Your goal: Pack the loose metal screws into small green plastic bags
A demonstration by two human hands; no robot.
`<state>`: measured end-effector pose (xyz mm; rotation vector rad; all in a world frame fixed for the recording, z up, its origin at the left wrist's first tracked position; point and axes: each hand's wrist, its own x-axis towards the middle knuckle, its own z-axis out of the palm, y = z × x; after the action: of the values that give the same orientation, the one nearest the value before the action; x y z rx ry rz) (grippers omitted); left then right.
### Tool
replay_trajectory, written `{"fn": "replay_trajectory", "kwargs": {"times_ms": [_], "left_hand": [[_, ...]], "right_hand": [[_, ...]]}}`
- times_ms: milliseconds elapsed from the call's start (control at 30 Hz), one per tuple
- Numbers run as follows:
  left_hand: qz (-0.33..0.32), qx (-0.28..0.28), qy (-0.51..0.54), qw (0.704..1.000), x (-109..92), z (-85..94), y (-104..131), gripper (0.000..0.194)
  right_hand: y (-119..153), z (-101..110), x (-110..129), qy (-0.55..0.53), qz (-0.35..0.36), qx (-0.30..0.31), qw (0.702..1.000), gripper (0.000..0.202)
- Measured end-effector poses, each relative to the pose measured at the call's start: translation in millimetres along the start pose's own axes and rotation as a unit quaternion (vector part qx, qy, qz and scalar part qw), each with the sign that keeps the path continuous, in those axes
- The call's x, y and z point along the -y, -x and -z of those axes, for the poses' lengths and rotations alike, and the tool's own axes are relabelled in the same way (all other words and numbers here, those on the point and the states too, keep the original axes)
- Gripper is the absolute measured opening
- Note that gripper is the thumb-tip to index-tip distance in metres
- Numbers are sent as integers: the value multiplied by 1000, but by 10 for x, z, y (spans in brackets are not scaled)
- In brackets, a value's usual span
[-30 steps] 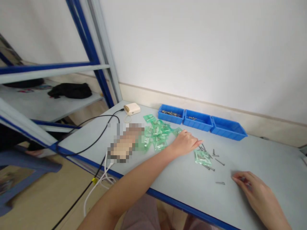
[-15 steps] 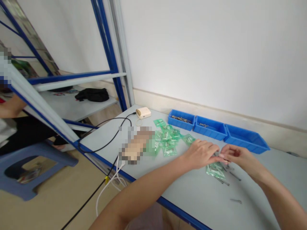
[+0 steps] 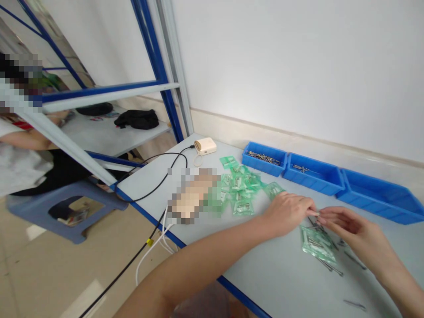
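Observation:
My left hand (image 3: pixel 291 213) and my right hand (image 3: pixel 347 224) meet fingertip to fingertip over the right part of the table. Both are pinched around something small that I cannot make out. Just below them lies a green packet (image 3: pixel 318 245) with metal pins showing through it. Loose metal pins (image 3: pixel 328 266) rest beside that packet, with another pin (image 3: pixel 354 304) nearer the front. To the left of my left hand spreads a pile of similar green packets (image 3: pixel 243 185).
Three blue bins stand along the wall: two (image 3: pixel 265 159) (image 3: pixel 313 174) hold pins, and the right one (image 3: pixel 380 194) shows none. A beige device (image 3: pixel 205 145), cables and a blurred-out object (image 3: pixel 192 198) lie left. Beyond the frame, a person sits near a blue stool (image 3: pixel 73 212).
The view has shifted, so the bins and packets appear larger and farther right. My hands remain together, with the fingers of my right hand slightly more extended.

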<state>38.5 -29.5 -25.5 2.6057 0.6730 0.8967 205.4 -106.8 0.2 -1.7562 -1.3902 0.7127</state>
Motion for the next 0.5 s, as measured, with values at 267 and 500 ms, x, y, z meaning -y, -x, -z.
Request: {"fn": "replay_trajectory", "kwargs": {"times_ms": [267, 500], "left_hand": [[57, 5, -7, 998, -6, -33, -22, 25], [-64, -11, -71, 995, 37, 28, -10, 33]], "right_hand": [[228, -177, 172, 304, 199, -141, 921, 44], [192, -93, 116, 291, 163, -145, 932, 48]]}}
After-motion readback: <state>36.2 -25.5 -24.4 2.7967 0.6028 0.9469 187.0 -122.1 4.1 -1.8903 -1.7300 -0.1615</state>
